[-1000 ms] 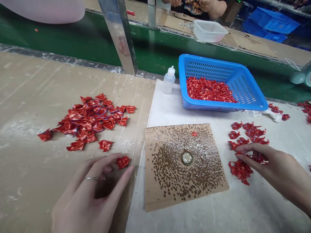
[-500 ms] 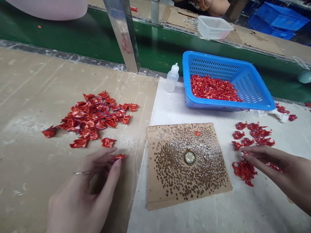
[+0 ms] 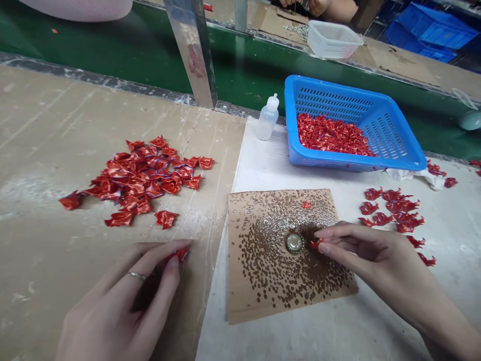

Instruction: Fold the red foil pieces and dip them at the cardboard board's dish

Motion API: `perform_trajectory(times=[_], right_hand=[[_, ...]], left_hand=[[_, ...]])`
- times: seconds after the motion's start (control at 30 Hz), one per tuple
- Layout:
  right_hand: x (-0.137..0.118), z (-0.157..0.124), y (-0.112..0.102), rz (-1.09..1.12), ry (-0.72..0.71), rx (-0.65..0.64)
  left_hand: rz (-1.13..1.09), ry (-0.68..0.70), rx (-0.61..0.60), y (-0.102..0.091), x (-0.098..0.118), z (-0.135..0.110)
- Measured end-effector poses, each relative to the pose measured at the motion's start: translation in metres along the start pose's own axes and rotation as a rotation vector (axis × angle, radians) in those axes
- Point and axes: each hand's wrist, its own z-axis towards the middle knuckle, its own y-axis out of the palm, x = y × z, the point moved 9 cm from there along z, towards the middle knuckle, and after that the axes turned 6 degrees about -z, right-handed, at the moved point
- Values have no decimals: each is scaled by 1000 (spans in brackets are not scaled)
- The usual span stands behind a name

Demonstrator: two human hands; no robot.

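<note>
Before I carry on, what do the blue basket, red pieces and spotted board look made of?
Basket: likely smooth plastic, given its evenly slotted walls.
Red pieces: glossy, with sharp highlights; painted metal or plastic, I can't tell.
Board: probably cardboard, matte brown where bare, with shiny, wet-looking spots.

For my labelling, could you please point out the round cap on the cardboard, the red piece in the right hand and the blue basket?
Round cap [image 3: 295, 243], head view: centre of its face.
Red piece [image 3: 314, 244], head view: its exposed end.
Blue basket [image 3: 345, 160], head view: its near side.
</note>
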Motion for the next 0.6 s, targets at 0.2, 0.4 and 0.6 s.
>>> perform_trajectory(times=[0.2,0.4,0.6], right_hand=[[-12,4,15,-115,-96,22],[-15,6,27,-205,-137,-43],[-8,0,20,-57,-40,-17]], left_hand=[[10,-26,20,-3,-4,-9],[-25,-96,26,-4,0,-13],[-128,-73,46,0,13,-14]])
